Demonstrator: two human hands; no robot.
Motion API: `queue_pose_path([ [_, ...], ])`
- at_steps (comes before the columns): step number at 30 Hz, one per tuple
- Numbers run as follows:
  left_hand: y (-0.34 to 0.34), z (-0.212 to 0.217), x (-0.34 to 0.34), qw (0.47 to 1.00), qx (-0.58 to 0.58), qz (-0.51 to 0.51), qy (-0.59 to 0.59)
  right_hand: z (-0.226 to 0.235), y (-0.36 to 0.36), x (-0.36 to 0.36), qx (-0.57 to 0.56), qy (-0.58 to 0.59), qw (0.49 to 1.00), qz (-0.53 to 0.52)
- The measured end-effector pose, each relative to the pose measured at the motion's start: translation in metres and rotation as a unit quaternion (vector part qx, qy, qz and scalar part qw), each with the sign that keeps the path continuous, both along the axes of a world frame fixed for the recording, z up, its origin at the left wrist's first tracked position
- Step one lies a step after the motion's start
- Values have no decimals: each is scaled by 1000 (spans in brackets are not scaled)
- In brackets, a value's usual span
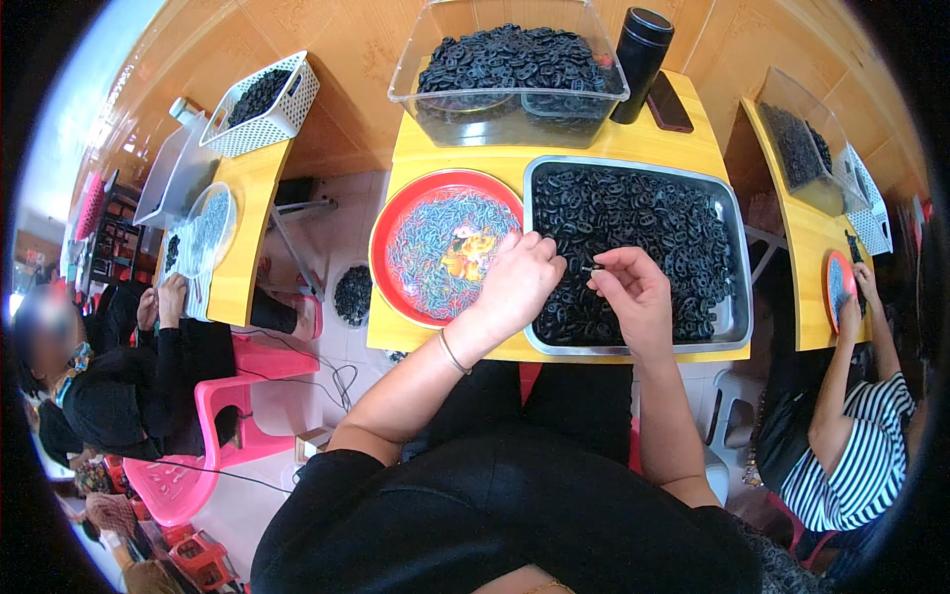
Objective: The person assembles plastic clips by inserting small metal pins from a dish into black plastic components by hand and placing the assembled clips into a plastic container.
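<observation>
Over the yellow table [683,139], both hands were held at the seam between the red round tray [396,223] and the metal tray [734,259].

Left hand [517,282]: curled shut, knuckles up, lying over the left edge of the metal tray and the right rim of the red tray. What was held inside the fist could not be told. A thin bracelet [454,352] was seen on that wrist.

Right hand [633,292]: thumb and forefinger pinched on a small dark part [592,268], held just above the heap of black rings [653,223] filling the metal tray. Other fingers were loosely bent.

Red tray: loaded with small blue-grey pieces [435,247], an orange patch showing at the middle.

Behind the trays, a clear plastic bin [510,114] was stacked full of the same black rings. Beside it, to the right, a black cylindrical flask [639,61] was stood upright, and a dark phone [669,102] was laid flat next to it.

Left neighbour table: a white perforated basket [269,99] of black parts was noted, with a person in black [129,381] seated on a pink chair [233,416].

Right side: a person in a striped top [861,445] was seen with hands at another red tray [837,282].
</observation>
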State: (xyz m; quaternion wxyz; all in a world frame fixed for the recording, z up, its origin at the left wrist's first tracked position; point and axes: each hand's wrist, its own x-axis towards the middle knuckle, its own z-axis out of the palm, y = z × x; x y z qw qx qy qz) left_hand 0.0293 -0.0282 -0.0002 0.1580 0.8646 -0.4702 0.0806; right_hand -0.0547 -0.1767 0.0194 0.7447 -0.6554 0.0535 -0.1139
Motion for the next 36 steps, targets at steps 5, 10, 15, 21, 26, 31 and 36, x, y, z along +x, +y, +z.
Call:
queue_pose_path([
  [5, -1, -7, -3, 1000, -16, -8, -5, 0, 0, 0, 2, 5, 1000, 7],
  [10, 8, 3, -3, 993, -77, -32, 87, 2, 2, -1, -2, 10, 1000, 9],
  [15, 18, 4, -10, 785, -333, -13, 523, 1, 4, -1, 8, 16, 1000, 15],
  [21, 29, 2, -15, 644, -406, -7, 648, -1, 12, -4, 14, 11, 999, 41],
  [26, 31, 0, -20, 600, -445, -12, 665, -2, 16, -3, 10, 11, 998, 55],
  [31, 32, 0, -20, 586, -453, -17, 671, -3, 15, -2, 4, 12, 999, 51],
  [36, 32, 1, -21, 575, -463, -18, 675, -2, 16, -2, -3, 14, 999, 51],
])
